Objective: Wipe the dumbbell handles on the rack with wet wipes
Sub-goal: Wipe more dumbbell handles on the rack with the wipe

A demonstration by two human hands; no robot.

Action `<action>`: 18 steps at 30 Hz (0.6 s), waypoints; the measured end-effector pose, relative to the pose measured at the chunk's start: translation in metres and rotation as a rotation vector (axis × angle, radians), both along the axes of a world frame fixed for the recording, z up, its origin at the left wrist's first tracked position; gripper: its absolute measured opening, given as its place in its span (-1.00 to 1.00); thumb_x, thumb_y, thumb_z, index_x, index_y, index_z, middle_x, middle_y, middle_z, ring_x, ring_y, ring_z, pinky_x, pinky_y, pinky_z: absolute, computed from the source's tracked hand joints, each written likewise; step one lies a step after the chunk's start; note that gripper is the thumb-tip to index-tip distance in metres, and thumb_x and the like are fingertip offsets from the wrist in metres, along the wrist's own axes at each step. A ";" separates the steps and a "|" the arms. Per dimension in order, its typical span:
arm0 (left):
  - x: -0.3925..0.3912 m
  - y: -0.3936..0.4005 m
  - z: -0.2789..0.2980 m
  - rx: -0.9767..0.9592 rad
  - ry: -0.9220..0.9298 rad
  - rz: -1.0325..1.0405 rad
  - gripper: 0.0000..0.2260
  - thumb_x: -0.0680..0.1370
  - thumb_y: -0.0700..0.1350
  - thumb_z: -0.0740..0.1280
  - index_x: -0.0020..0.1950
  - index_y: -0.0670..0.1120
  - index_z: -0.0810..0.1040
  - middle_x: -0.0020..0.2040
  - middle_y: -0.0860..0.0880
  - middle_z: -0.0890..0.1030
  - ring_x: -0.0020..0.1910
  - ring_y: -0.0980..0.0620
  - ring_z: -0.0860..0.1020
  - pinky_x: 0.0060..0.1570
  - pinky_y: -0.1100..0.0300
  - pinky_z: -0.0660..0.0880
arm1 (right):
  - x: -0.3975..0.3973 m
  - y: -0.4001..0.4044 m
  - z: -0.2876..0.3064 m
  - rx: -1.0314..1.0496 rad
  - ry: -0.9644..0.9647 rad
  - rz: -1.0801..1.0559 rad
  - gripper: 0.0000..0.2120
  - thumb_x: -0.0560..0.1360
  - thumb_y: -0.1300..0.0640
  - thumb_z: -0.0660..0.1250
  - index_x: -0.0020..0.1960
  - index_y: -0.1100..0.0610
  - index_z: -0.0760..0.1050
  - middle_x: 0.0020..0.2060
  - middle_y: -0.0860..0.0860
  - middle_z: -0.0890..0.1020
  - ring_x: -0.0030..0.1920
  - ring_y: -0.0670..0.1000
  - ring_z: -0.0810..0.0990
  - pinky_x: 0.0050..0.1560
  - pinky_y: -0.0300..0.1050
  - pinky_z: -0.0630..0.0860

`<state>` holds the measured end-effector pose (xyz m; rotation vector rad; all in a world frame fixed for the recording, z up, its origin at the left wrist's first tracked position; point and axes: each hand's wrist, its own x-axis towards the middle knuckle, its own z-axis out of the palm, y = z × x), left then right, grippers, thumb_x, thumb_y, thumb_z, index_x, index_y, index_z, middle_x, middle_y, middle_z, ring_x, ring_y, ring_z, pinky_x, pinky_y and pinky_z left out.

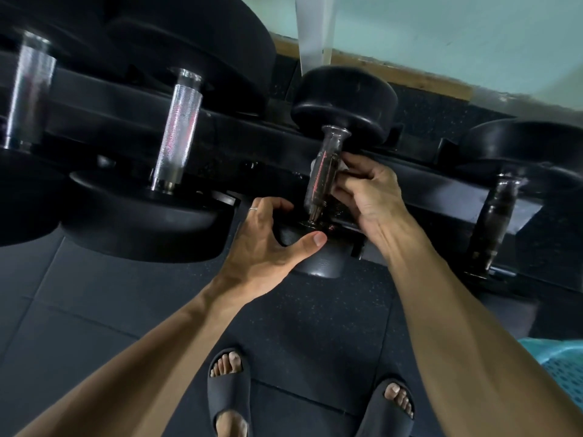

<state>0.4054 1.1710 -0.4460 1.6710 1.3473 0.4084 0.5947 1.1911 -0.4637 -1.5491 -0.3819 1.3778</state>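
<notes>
Feet and floor: my two feet in dark slides stand on the black rubber floor; a teal mesh thing shows at the right edge, and I cannot tell what it is
Left hand: nearest of the two; spread open, thumb stretched across the near head of the dumbbell, fingers resting on its top edge; I judge it steadies the weight so it does not roll
Right hand: just beyond; fingers curled, pinching a white wet wipe against the right side of the handle; only a corner of the wipe shows
Handle in work: chrome, stiff, bulged at the middle, between the near head and the far head; it lies on the rack, pointing away from me
Handling: the wipe is soft, light and damp, so I judge a fingertip pinch suits it; the dumbbell looks heavy and rigid, best left seated and steadied at the head; smooth chrome may be slippery when wet
Other handles: a knurled one and another to the left, a darker one to the right
Far: pale green wall behind the rack
</notes>
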 end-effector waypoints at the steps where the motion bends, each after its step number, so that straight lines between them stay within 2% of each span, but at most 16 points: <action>1: 0.000 0.000 0.000 -0.003 -0.005 0.002 -0.33 0.21 0.46 0.29 0.17 0.10 0.38 0.09 0.24 0.41 0.10 0.47 0.35 -0.01 0.65 0.24 | -0.002 0.000 -0.002 0.019 0.014 -0.016 -0.66 0.47 0.47 0.35 0.13 0.15 0.64 0.05 0.13 0.71 0.04 0.06 0.72 0.10 -0.03 0.63; 2: 0.000 0.000 0.000 -0.006 -0.008 0.002 -0.34 0.21 0.46 0.30 0.17 0.11 0.38 0.08 0.25 0.40 0.10 0.46 0.35 -0.01 0.65 0.24 | -0.004 -0.005 -0.001 0.024 -0.021 0.028 -0.66 0.48 0.47 0.33 0.09 0.12 0.66 0.01 0.07 0.73 -0.02 -0.02 0.72 0.03 -0.10 0.63; 4: 0.000 0.000 0.001 -0.005 0.000 0.003 -0.34 0.21 0.46 0.30 0.17 0.11 0.38 0.08 0.26 0.40 0.11 0.43 0.36 -0.01 0.62 0.26 | -0.007 -0.024 0.002 0.013 -0.132 0.246 -0.63 0.48 0.48 0.29 -0.06 0.04 0.69 -0.12 0.00 0.74 -0.21 -0.13 0.67 -0.14 -0.23 0.54; 6: 0.000 0.000 0.001 -0.003 0.009 0.008 -0.31 0.20 0.46 0.30 0.19 0.09 0.40 0.08 0.25 0.40 0.11 0.39 0.38 -0.01 0.58 0.28 | -0.004 -0.033 0.005 0.003 -0.154 0.420 -0.59 0.47 0.49 0.27 -0.19 0.04 0.70 -0.22 0.02 0.72 -0.32 -0.10 0.59 -0.27 -0.30 0.46; 7: 0.000 0.000 0.001 -0.003 0.010 0.011 -0.30 0.20 0.46 0.30 0.19 0.08 0.40 0.09 0.23 0.41 0.11 0.38 0.39 -0.01 0.57 0.29 | -0.001 -0.029 0.007 0.003 -0.126 0.416 -0.58 0.45 0.52 0.26 -0.24 0.06 0.70 -0.27 0.05 0.70 -0.35 -0.04 0.57 -0.34 -0.31 0.45; 8: 0.000 0.000 0.001 -0.003 0.008 0.010 -0.30 0.20 0.46 0.30 0.20 0.08 0.41 0.10 0.21 0.41 0.11 0.37 0.39 0.00 0.57 0.29 | 0.001 -0.021 0.008 0.005 -0.073 0.352 -0.58 0.44 0.56 0.25 -0.24 0.10 0.69 -0.26 0.09 0.71 -0.30 0.03 0.62 -0.34 -0.31 0.51; 9: 0.000 0.000 0.000 -0.003 0.005 0.007 -0.29 0.20 0.46 0.30 0.20 0.07 0.41 0.10 0.21 0.42 0.11 0.37 0.39 0.00 0.56 0.29 | 0.002 -0.010 0.007 0.015 0.003 0.245 -0.60 0.44 0.58 0.23 -0.16 0.16 0.68 -0.19 0.12 0.73 -0.18 0.09 0.70 -0.24 -0.26 0.60; 11: -0.001 0.000 0.000 -0.001 -0.001 0.006 -0.30 0.20 0.46 0.30 0.20 0.08 0.40 0.10 0.23 0.41 0.12 0.38 0.38 0.00 0.57 0.29 | 0.001 0.007 0.002 0.045 0.182 0.030 -0.63 0.48 0.58 0.18 0.03 0.24 0.64 -0.03 0.17 0.73 0.02 0.13 0.72 0.00 -0.12 0.65; 12: -0.001 0.000 -0.001 0.000 -0.004 0.009 -0.31 0.20 0.46 0.30 0.19 0.09 0.40 0.10 0.24 0.40 0.12 0.39 0.38 0.00 0.58 0.29 | -0.001 0.006 0.000 0.047 0.216 0.008 -0.61 0.51 0.56 0.16 0.07 0.23 0.64 -0.01 0.17 0.72 0.00 0.12 0.71 0.03 -0.10 0.64; 14: 0.000 -0.001 0.000 0.003 -0.008 0.019 -0.32 0.20 0.46 0.30 0.18 0.09 0.40 0.09 0.25 0.40 0.11 0.41 0.38 -0.01 0.60 0.29 | -0.006 -0.010 0.001 0.037 0.132 0.170 -0.60 0.51 0.52 0.18 0.00 0.14 0.68 -0.07 0.12 0.72 -0.19 0.06 0.64 -0.11 -0.16 0.55; 16: 0.000 -0.001 0.001 0.004 -0.011 0.030 -0.34 0.21 0.45 0.31 0.16 0.09 0.40 0.09 0.25 0.41 0.09 0.44 0.39 -0.01 0.61 0.28 | -0.007 -0.026 0.003 0.020 0.046 0.370 -0.64 0.49 0.52 0.23 -0.08 0.15 0.69 -0.15 0.08 0.74 -0.21 0.00 0.65 -0.18 -0.25 0.54; 18: 0.000 -0.001 0.000 0.003 -0.015 0.036 -0.34 0.21 0.44 0.32 0.16 0.09 0.40 0.09 0.23 0.42 0.10 0.44 0.39 0.00 0.62 0.27 | -0.003 -0.019 0.007 -0.003 0.051 0.336 -0.66 0.46 0.57 0.21 -0.11 0.22 0.64 -0.23 0.07 0.73 -0.20 -0.01 0.69 -0.19 -0.27 0.58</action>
